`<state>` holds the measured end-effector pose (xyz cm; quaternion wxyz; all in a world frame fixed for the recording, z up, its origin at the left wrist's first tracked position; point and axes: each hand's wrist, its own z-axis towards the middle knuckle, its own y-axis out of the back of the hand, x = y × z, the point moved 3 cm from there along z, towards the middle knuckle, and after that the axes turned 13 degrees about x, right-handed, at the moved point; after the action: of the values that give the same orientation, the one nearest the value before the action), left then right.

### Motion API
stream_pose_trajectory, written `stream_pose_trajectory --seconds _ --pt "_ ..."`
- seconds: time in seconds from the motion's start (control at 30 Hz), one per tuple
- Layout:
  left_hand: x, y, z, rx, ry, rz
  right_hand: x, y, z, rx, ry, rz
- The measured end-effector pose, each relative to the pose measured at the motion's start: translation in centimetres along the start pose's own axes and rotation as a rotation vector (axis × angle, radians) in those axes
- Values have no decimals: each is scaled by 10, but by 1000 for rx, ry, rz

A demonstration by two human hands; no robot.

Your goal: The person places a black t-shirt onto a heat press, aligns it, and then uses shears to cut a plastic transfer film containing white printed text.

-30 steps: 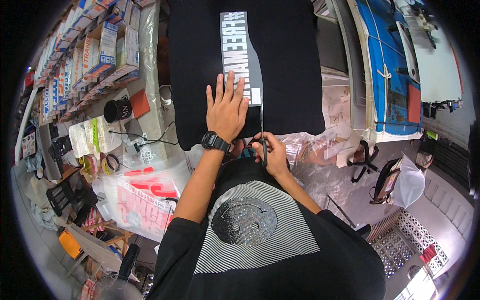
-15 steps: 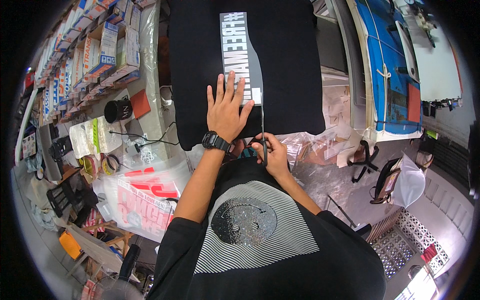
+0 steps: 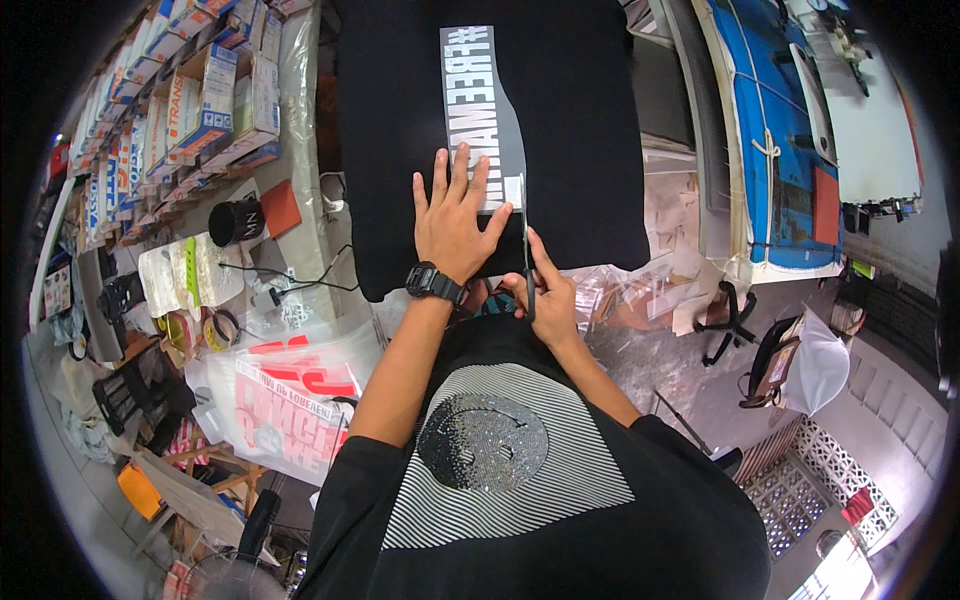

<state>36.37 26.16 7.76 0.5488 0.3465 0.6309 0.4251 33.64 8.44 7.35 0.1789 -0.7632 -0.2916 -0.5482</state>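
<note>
My left hand (image 3: 456,228), with a dark watch at the wrist, lies flat with its fingers spread over the lower end of a long strip of clear film (image 3: 472,115). White mirrored lettering runs along this strip, and its right edge is wavy. Under it is a black cloth-covered surface (image 3: 585,130). My right hand (image 3: 552,300) grips a pair of scissors (image 3: 531,290) by the handles, index finger stretched along them. The narrow blades point away from me at the strip's lower right edge, beside a small white patch (image 3: 514,190).
Cardboard boxes (image 3: 205,100) fill a shelf at the left, with a black mug (image 3: 236,222) nearby. Printed plastic sheets (image 3: 285,400) hang low at the left. A blue covered block (image 3: 775,130) stands at the right, and a black chair base (image 3: 728,320) is on the floor.
My right hand's index finger has stretched forward along the scissors, and the blades have shifted slightly away from me. My left hand has stayed nearly still on the film strip.
</note>
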Motion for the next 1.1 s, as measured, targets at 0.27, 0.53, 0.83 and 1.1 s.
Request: stream_pose_trajectory --seconds 0.27,0.53,0.83,1.1 --pt "0 1 -1 -3 -7 -24 15 2 14 -32 -19 -11" --pt "0 2 2 11 1 -29 15 11 11 11 -100 109" --pt "43 48 16 193 -378 -107 2 31 -50 312 -119 296" --pt "44 51 11 169 -446 -93 4 32 -15 399 -248 206"
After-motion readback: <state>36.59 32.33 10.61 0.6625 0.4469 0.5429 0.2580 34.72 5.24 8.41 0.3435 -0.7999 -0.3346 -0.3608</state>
